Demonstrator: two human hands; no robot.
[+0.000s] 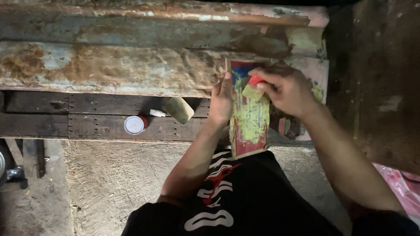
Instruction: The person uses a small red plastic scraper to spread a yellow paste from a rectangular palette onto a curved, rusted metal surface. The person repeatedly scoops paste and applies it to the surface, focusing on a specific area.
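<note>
A flat red board [249, 120] smeared with yellow-green putty leans from my lap up to the rusty metal beam [109, 65]. My left hand [221, 99] grips the board's left edge near its top. My right hand [286, 89] holds a small red-handled scraper [253, 88] whose putty-coated blade presses on the board's upper part.
A putty-coated spatula [178, 109] and a small round tin with a white lid [134, 125] lie on the dark wooden plank [87, 124] below the beam. Rough concrete floor [109, 183] spreads under me. A dark wall [380, 78] stands at right, pink plastic [400, 183] beneath it.
</note>
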